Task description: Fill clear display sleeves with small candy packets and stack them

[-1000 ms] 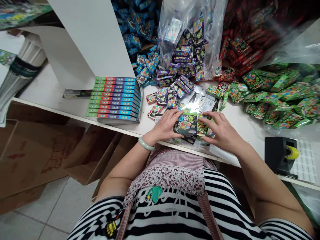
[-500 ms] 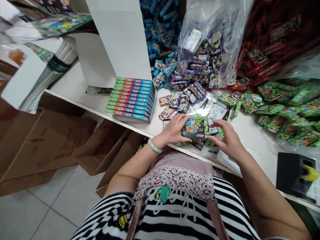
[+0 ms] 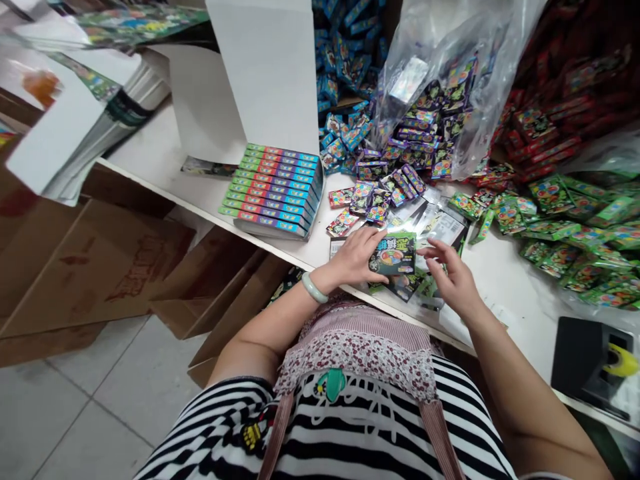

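1. The left hand [image 3: 357, 257] grips a small black-and-green printed card pack [image 3: 395, 253] by its left edge, fingers curled round it, just above the near edge of the white table [image 3: 165, 160].
2. The right hand [image 3: 453, 280] hovers beside the pack's right edge, fingers loosely spread, holding nothing.
3. A stack of flat rainbow-striped boxes [image 3: 275, 190] lies to the left.

I see one small dark card pack [image 3: 395, 253], green and multicoloured print, face up, slightly tilted, at the white table's near edge, over scattered clear sleeves [image 3: 440, 227].
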`<action>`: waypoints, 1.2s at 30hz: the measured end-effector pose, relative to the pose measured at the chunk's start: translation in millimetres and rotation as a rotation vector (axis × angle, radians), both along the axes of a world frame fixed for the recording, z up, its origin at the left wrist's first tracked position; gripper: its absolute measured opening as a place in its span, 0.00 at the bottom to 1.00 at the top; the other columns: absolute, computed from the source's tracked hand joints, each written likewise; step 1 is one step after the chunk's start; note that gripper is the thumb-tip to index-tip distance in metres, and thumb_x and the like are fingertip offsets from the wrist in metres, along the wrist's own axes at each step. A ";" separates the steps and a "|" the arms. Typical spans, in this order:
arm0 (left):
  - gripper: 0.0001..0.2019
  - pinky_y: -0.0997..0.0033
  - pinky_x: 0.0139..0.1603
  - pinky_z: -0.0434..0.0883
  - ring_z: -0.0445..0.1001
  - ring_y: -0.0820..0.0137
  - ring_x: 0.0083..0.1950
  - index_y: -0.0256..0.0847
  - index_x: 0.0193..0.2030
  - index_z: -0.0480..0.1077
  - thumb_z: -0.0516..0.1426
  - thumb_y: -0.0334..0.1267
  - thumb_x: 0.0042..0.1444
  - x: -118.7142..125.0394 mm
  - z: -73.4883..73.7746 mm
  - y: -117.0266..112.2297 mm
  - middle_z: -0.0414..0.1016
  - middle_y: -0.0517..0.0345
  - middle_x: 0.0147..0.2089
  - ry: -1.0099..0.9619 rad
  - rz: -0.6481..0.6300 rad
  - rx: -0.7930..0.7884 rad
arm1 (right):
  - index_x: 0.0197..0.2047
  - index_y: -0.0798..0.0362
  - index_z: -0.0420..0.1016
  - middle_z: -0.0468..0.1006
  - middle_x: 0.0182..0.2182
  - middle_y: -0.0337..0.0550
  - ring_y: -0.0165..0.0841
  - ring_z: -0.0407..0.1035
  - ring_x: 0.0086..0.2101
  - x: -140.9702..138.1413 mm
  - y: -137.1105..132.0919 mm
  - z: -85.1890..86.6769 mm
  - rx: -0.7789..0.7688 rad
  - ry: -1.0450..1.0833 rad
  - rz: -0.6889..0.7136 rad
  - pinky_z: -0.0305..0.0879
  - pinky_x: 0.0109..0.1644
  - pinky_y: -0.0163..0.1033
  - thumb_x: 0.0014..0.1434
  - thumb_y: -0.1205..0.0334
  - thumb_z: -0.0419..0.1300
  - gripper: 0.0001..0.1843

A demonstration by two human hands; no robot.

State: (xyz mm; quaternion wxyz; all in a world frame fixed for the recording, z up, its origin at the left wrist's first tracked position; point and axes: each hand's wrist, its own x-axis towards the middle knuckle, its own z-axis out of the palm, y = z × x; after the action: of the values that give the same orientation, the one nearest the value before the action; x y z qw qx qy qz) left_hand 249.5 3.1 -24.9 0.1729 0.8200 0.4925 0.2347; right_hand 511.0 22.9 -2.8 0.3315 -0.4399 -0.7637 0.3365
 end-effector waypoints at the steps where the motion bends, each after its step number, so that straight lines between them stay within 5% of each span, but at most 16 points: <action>1: 0.56 0.40 0.66 0.62 0.62 0.44 0.66 0.35 0.72 0.52 0.63 0.69 0.45 -1.4 -0.3 -0.1 0.63 0.33 0.65 -0.004 -0.010 0.001 | 0.64 0.48 0.61 0.80 0.47 0.50 0.39 0.76 0.46 -1.0 1.1 -0.7 -0.012 0.039 -0.035 0.73 0.50 0.50 0.69 0.55 0.51 0.23; 10: 0.55 0.41 0.65 0.64 0.63 0.44 0.66 0.36 0.72 0.51 0.61 0.71 0.47 4.2 -7.2 -1.6 0.63 0.34 0.65 0.014 -0.067 0.040 | 0.68 0.50 0.51 0.80 0.46 0.51 0.37 0.77 0.39 -6.8 6.2 -12.0 -0.197 0.136 -0.037 0.76 0.44 0.48 0.69 0.53 0.49 0.28; 15: 0.54 0.41 0.64 0.65 0.64 0.44 0.64 0.35 0.73 0.51 0.60 0.71 0.48 3.3 -5.0 -1.6 0.63 0.33 0.64 0.005 -0.081 0.039 | 0.66 0.47 0.56 0.80 0.46 0.49 0.37 0.78 0.39 5.8 10.4 -3.9 -0.186 0.229 -0.097 0.76 0.44 0.48 0.67 0.53 0.53 0.26; 19: 0.55 0.43 0.63 0.67 0.66 0.46 0.63 0.39 0.75 0.45 0.61 0.69 0.49 -4.2 16.3 -16.1 0.64 0.35 0.63 -0.050 -0.142 0.073 | 0.59 0.47 0.69 0.81 0.46 0.48 0.39 0.77 0.45 12.0 28.6 4.9 -0.075 0.213 -0.164 0.74 0.50 0.49 0.65 0.53 0.58 0.20; 23: 0.57 0.47 0.60 0.71 0.68 0.49 0.61 0.43 0.76 0.40 0.63 0.66 0.49 -8.8 47.3 -40.8 0.65 0.38 0.62 -0.160 -0.181 0.150 | 0.40 0.48 0.80 0.83 0.35 0.45 0.40 0.75 0.37 -36.9 57.5 2.2 0.096 -0.001 0.060 0.71 0.46 0.49 0.64 0.52 0.58 0.12; 26: 0.57 0.47 0.57 0.73 0.70 0.50 0.59 0.41 0.75 0.41 0.63 0.66 0.48 -14.8 61.4 -56.8 0.67 0.37 0.59 -0.212 -0.150 0.198 | 0.39 0.49 0.81 0.83 0.35 0.46 0.41 0.73 0.38 -102.4 70.2 -0.2 0.296 -0.255 0.366 0.66 0.46 0.50 0.67 0.54 0.55 0.15; 31: 0.58 0.46 0.57 0.74 0.71 0.49 0.58 0.41 0.75 0.43 0.64 0.68 0.46 -30.6 58.0 -71.6 0.68 0.37 0.59 -0.242 -0.078 0.187 | 0.49 0.56 0.79 0.79 0.50 0.56 0.49 0.65 0.51 -181.8 65.6 -12.0 0.540 -0.639 0.540 0.59 0.53 0.54 0.63 0.57 0.60 0.15; 36: 0.56 0.47 0.60 0.73 0.70 0.49 0.60 0.40 0.75 0.44 0.64 0.65 0.48 -39.1 48.4 -75.7 0.67 0.36 0.60 -0.268 -0.048 0.173 | 0.55 0.58 0.76 0.79 0.48 0.56 0.46 0.66 0.48 -190.8 66.1 -30.7 0.558 -0.727 0.601 0.58 0.51 0.52 0.67 0.61 0.55 0.17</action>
State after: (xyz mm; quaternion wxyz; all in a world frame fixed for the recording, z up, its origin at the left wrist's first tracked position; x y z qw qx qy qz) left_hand 210.3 -72.6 23.4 0.1716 0.8047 0.4230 0.3794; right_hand 320.2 89.0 -33.5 0.0398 -0.1858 -0.9814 0.0275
